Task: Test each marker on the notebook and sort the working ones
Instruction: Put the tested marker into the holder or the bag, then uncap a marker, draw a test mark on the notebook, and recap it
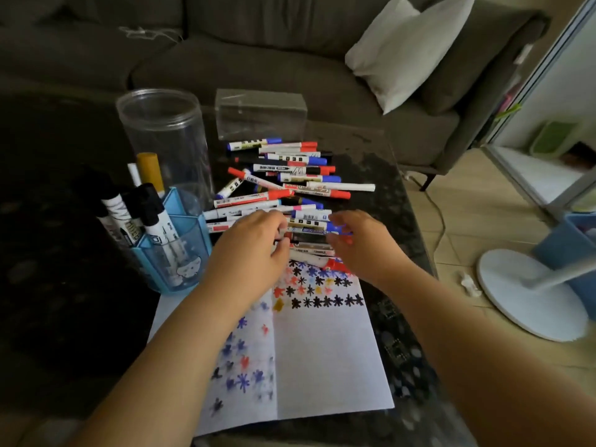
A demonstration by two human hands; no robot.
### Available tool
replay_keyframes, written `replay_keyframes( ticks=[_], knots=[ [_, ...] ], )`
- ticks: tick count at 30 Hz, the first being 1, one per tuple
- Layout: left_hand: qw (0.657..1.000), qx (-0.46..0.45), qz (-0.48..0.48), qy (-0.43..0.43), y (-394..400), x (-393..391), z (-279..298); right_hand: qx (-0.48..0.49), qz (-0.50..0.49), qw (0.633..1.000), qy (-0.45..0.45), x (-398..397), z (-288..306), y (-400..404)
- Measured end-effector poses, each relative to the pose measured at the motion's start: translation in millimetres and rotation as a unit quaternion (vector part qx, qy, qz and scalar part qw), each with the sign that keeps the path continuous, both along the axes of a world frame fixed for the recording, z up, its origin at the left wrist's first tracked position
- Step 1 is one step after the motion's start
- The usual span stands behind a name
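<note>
Single head view: looks forward-down, close over table, sofa beyond.

The room is dim; daylight enters from the right, where the tiled floor and doorway look bright and washed out; the left side of the table sinks into near black; the sofa is murky; wide-angle bending curves the edges; the forearms at the bottom are soft and blurred; the notebook is the brightest surface at centre.

Both hands reach forward, left and right, fingers curled.
</note>
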State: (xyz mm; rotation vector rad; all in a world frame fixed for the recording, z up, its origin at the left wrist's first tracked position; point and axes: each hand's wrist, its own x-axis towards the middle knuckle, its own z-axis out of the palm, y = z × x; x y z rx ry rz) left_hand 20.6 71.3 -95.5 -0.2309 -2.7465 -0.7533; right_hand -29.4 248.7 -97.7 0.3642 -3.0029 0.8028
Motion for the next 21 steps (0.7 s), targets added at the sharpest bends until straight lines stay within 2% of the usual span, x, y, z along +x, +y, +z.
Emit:
replay_keyframes(
  ticks=[10,17,21],
  knots=[
    [1.0,0.012,0.02,-0.002,6,-27,-21,0.037,-0.053,0.997,0.044,-109,-26,-22],
    [0.997,0.062,0.048,-0.006,4,-35,-23,0.128,0.007,0.991,0.028,-172,-33,-39],
    [0.994,0.093,0.052,-0.011,3,-37,-22,0.157,-0.012,0.987,0.036,-177,-34,-45]
  ],
)
